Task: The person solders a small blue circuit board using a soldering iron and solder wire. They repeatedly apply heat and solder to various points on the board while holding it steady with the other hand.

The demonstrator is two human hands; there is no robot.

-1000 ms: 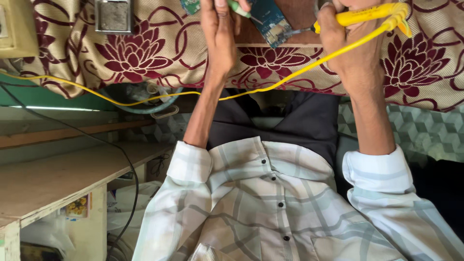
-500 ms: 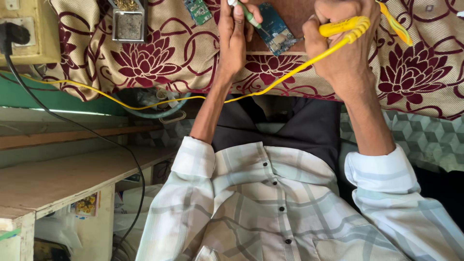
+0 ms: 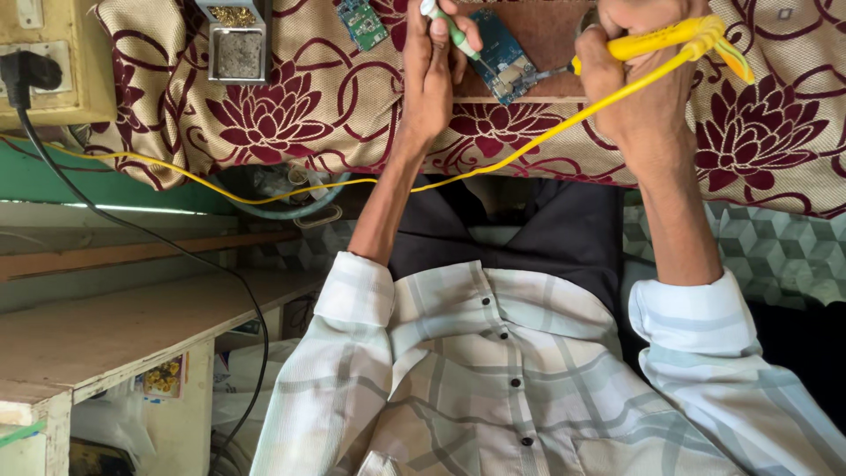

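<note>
Fingertips of right hand beyond frame edge.

- A small electronics repair workbench, likely in a home-style workshop.
- Bare circuit boards lie on a flowered cloth.
- A yellow soldering iron with cord is in use.
- A metal tip-cleaner stand and a wall socket box sit nearby.

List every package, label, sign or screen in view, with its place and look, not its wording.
Printed sticker: on the side of the wooden bench at lower left, small rectangle, yellow and dark with a red edge.
No screens, signs or packages show clearly.
</note>
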